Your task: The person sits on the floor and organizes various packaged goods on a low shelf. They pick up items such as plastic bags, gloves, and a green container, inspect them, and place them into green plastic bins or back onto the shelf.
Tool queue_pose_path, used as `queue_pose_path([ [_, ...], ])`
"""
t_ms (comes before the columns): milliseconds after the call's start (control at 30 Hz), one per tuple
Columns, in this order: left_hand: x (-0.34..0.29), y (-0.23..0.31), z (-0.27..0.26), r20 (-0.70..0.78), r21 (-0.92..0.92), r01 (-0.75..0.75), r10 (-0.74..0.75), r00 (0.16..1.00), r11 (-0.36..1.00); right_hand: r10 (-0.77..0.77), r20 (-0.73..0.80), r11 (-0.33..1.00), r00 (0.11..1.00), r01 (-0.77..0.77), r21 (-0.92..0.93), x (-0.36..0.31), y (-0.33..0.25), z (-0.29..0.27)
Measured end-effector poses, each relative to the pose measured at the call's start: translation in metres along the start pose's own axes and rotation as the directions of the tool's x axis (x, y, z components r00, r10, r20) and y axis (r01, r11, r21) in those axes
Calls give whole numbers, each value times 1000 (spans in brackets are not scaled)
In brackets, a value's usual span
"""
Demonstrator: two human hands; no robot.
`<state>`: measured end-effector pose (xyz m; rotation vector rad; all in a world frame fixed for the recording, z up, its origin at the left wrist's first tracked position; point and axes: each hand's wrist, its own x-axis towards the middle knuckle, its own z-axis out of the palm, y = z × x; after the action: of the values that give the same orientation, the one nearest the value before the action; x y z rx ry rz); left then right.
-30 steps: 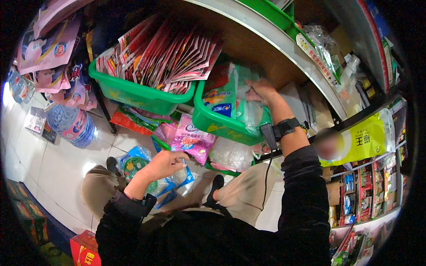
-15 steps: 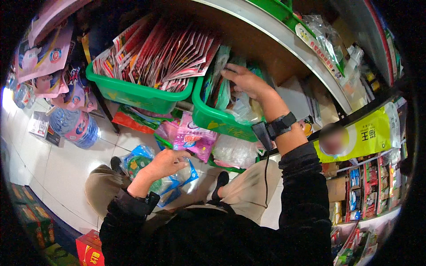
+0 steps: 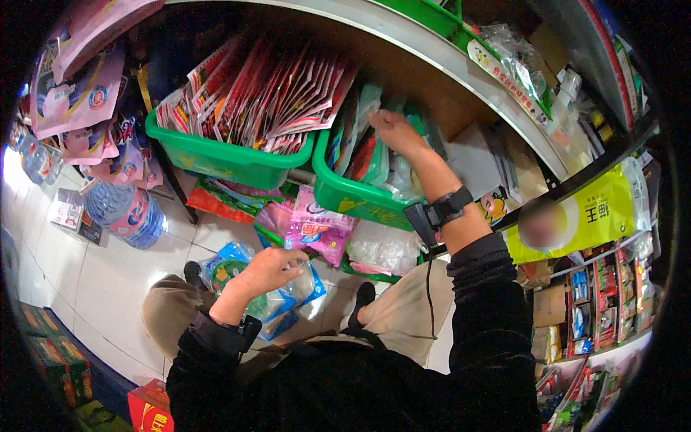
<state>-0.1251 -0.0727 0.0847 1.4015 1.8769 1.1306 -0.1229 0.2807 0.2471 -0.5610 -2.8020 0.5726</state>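
Note:
My right hand (image 3: pixel 397 135) is over the right green basket (image 3: pixel 363 204), its fingers bent down at the tops of the plastic packets (image 3: pixel 360 137) there. The fingertips are blurred, and what they grip is hard to make out. Teal, clear and reddish packets stand on edge in this basket. My left hand (image 3: pixel 270 272) hangs low with loosely bent fingers, a gap between thumb and forefinger, holding nothing. Below it on the floor lie blue-and-clear plastic packages (image 3: pixel 295 288), one with a green round part.
A left green basket (image 3: pixel 230 168) holds many red-and-white packets. Pink-purple bags (image 3: pixel 317 229) and a bag of clear plastic (image 3: pixel 385 248) sit underneath. A shelf edge (image 3: pixel 461 61) curves overhead. Large water bottles (image 3: pixel 126 214) stand left; a yellow-green bag (image 3: pixel 583 214) hangs right.
My right hand has drawn its fingers in from a spread reach and shifted slightly right; more of the reddish packets shows below it. My left hand stays nearly in place.

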Motion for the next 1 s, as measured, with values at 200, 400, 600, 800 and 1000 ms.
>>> queue_pose_path([
  [200, -2, 3, -2, 4, 52, 20, -20, 1000, 998, -107, -104, 989, 989, 117, 95, 4, -20, 7],
  [400, -5, -5, 0, -24, 68, 5, -4, 1000, 998, 225, -89, 889, 970, -167, 426, 5, -35, 21],
  [600, -7, -11, 0, -37, 99, -27, 31, 999, 995, -306, -170, 938, 937, 265, -225, 21, -7, 24],
  [800, -4, -6, 1, -20, 96, -14, 16, 1000, 995, -73, -183, 997, 980, 77, 19, 17, 25, 17],
  [1000, -5, -7, 2, -18, 121, 6, -4, 1000, 993, -274, -209, 962, 939, 270, -50, -35, -33, -5],
])
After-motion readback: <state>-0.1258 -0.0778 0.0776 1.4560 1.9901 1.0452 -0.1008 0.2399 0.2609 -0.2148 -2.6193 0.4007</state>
